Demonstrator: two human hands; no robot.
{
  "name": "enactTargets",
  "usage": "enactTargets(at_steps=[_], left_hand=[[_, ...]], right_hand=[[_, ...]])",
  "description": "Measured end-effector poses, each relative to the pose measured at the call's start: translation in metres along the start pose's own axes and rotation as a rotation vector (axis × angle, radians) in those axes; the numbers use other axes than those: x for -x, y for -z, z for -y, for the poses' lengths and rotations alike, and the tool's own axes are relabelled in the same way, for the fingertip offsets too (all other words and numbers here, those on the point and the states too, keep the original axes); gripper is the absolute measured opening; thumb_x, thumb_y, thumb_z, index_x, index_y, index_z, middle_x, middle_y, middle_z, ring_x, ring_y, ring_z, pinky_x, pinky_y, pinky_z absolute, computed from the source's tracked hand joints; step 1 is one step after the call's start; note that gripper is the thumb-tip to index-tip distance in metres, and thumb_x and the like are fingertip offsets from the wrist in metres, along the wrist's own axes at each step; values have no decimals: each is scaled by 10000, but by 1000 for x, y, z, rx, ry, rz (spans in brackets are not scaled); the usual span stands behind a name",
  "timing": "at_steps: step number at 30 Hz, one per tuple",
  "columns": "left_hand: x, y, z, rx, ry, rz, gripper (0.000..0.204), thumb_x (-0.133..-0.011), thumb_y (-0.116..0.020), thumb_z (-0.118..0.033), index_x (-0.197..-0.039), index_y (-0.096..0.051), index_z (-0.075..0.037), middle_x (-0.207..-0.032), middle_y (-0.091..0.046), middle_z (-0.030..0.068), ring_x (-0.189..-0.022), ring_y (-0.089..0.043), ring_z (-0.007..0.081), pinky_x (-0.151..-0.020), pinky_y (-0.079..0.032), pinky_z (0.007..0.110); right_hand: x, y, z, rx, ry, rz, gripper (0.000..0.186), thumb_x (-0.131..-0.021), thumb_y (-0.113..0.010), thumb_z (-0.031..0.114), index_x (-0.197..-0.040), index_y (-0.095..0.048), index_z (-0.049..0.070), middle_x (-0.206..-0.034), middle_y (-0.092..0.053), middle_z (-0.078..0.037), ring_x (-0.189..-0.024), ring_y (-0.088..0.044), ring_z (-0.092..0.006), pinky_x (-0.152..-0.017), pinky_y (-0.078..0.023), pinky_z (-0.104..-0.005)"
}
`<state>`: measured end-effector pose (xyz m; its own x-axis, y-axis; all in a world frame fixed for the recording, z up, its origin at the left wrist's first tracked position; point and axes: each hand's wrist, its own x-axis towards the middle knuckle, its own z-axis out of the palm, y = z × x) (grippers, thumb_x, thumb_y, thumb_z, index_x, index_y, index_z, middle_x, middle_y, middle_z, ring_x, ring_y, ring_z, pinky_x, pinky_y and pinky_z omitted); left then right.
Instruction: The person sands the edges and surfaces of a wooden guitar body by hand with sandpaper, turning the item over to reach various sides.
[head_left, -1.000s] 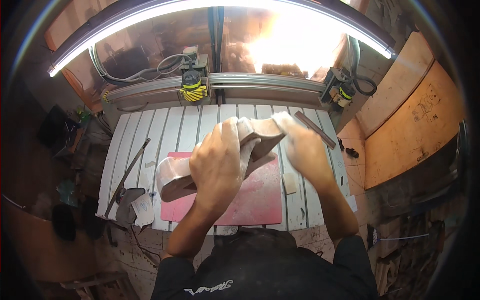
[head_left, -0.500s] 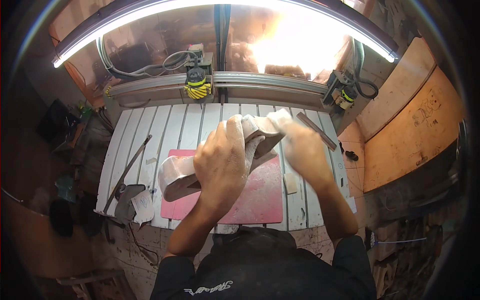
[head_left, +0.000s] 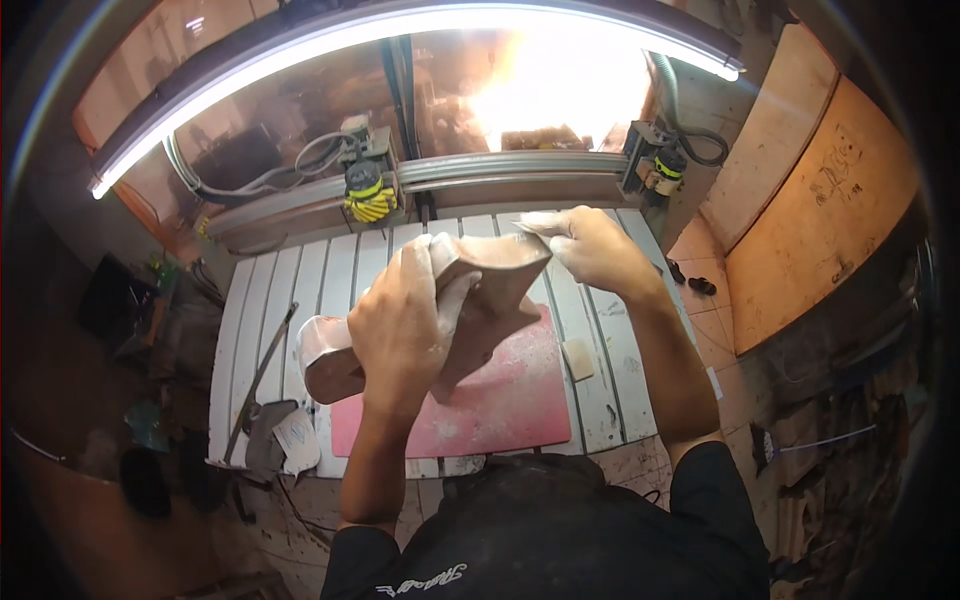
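A curved, dusty, pale-brown workpiece with a rounded block-like left end is held tilted above a pink mat. My left hand wraps round its middle, the thumb on the near side. At the raised right end, my right hand is closed in a pinch against the top edge. Pale dust coats its fingertips, and whatever they may be holding is too small to make out. Whether the workpiece is wood or another material, I cannot tell.
The mat lies on a white slatted table. A long dark bar and a grey piece with a white tag lie at the left. Right of the mat is a small beige block. Behind runs a metal rail beneath a bright tube light.
The right hand, blurred before, has swung up beside the workpiece's right end. The workpiece has tipped, showing more of its near side. The whole view has shifted slightly; the left hand keeps its hold.
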<state>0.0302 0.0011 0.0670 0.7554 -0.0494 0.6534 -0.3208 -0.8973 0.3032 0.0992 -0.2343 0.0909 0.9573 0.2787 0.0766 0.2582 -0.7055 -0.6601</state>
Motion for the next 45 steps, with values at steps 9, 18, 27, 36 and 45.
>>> enactTargets(at_steps=[9,18,27,36,45], left_hand=[[-18,20,68,268,36,44,688,-698,-923,-470,-1170,-666,-41,-1040,-742,147,-970,-733,353,-841,-550,453],[-3,9,69,131,317,-228,748,-759,-910,-345,-1275,-562,70,-1188,-634,200,-1136,-613,317,-1016,-479,441],[-7,12,116,272,347,-329,232,-1009,-577,-125,-1105,-652,72,-1031,-696,153,-949,-643,208,-926,-502,369],[6,13,81,447,478,-234,1129,-760,-886,-311,-1553,-186,84,-1481,-224,290,-1444,-202,380,-1208,-233,553],[26,16,60,611,454,-245,1347,-737,-904,-284,-1648,43,14,-1544,-272,237,-1418,-359,325,-1225,-311,465]], right_hand=[[31,-58,-22,-620,14,290,627,-882,-746,163,-1459,-559,2,-1243,-713,-127,-957,-664,-128,-721,-544,-291],[41,-124,2,-557,182,38,676,-875,-819,138,-1446,-513,-55,-1381,-636,-222,-1305,-625,-283,-1077,-526,-400],[44,-135,-2,-358,346,10,591,-848,-835,141,-1360,-581,-13,-1295,-661,-217,-1210,-664,-356,-1033,-525,-417],[66,-160,10,-187,311,-118,549,-843,-809,153,-1327,-565,68,-1242,-634,-180,-1050,-681,-424,-829,-581,-506],[89,-162,19,-121,310,-55,508,-867,-787,180,-1301,-544,77,-1205,-587,-174,-878,-691,-456,-722,-580,-541]])
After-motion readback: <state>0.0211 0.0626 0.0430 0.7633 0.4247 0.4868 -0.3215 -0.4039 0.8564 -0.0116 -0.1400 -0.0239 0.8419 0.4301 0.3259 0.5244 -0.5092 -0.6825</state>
